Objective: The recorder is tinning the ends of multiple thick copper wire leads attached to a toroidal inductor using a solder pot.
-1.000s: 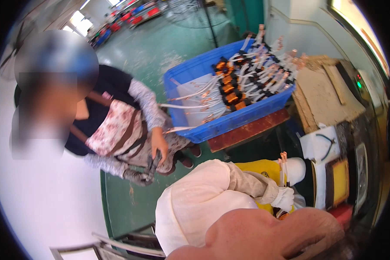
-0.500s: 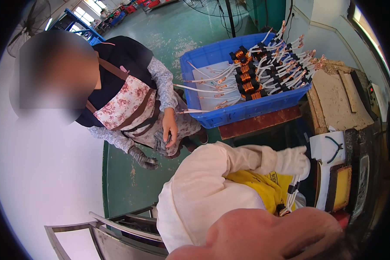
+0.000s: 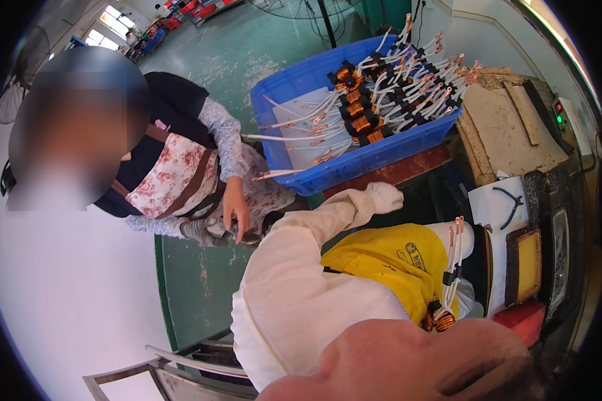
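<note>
My left hand, in a whitish glove and sleeve, is raised in front of the blue tub, loosely closed with nothing showing in it. Below it, against my yellow apron, rests a copper-wound coil. Its white leads stand up, with copper lugs at their tips and black sleeves around them. My left hand is apart from these leads. My right hand is not visible; whatever supports the coil from below is hidden.
A blue tub of similar coils stands ahead on the left. To the right, a worn bench carries pliers and a yellow-faced block. Beside me a co-worker's bare hand meets their grey-gloved hand. A metal frame is at lower left.
My left hand has moved left, away from the coil's leads toward the tub. More of the leads and apron shows. The co-worker's hands have come together. The view has shifted slightly.
</note>
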A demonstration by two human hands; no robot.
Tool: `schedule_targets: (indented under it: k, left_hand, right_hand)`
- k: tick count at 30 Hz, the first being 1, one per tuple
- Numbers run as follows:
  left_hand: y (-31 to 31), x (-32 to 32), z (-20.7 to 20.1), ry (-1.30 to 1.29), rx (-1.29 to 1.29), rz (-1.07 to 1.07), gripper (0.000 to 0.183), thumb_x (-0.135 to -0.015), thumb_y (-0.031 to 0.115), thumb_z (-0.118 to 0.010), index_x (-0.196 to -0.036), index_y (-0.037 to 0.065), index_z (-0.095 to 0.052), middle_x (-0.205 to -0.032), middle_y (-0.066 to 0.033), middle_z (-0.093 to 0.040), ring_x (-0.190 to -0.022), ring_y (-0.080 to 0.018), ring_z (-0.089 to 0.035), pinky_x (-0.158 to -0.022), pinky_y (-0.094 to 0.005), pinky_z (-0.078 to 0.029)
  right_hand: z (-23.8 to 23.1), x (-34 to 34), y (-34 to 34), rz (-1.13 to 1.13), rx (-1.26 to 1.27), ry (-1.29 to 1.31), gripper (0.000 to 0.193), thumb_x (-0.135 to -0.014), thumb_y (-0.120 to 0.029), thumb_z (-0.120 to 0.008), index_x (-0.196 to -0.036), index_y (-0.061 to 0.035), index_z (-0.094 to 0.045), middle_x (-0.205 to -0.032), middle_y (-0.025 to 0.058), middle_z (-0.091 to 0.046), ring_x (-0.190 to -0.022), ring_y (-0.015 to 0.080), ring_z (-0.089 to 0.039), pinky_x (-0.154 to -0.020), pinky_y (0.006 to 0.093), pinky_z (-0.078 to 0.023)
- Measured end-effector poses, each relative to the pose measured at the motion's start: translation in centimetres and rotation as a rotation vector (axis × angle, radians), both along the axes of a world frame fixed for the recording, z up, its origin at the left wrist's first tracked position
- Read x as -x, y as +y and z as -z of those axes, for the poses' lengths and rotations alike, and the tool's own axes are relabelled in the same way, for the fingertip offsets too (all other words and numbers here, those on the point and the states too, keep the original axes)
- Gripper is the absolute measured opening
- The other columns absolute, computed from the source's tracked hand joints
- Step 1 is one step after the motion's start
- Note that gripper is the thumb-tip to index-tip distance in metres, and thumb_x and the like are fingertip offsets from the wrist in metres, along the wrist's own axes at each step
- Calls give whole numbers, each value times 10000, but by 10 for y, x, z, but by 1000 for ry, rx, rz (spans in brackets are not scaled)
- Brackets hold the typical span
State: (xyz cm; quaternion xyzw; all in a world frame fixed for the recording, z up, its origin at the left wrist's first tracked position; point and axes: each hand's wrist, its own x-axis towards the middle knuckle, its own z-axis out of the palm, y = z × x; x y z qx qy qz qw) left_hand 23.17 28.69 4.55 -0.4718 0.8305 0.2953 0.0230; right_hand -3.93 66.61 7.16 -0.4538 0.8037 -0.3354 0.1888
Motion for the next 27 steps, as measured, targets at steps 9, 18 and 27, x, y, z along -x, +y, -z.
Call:
schedule_targets:
  k: [9, 18, 27]
  left_hand:
    - [36, 39, -50, 707, -815, 134, 632, -875, 227, -615, -1437, 36, -399, -1387, -206, -530, -1296, -306, -508, -1098, -380, -373]
    - [52, 57, -43, 597, -504, 116, 336, -897, 295, -635, -1167, 95, -655, -1106, -101, -671, -1050, -240, -627, -935, -353, -480]
    - [10, -28, 12, 311, -321, -293, 448, -913, 381, -601, -1262, 100, -628, -1252, -131, -643, -1214, -300, -567, -1053, -394, -406]
  right_hand:
    - [-11, 3, -28, 80, -12, -28, 581, -707, 27, -771, -1240, -5, -542, -1139, 151, -596, -1035, 275, -603, -931, 344, -477]
    - [-1, -5, -7, 196, 31, 2, 573, -704, 10, -777, -1229, -11, -551, -1150, 153, -595, -1042, 288, -608, -933, 353, -481]
    - [-18, -10, -10, 277, 11, 6, 547, -681, -5, -787, -1185, -20, -575, -1096, 141, -615, -994, 277, -628, -913, 338, -489]
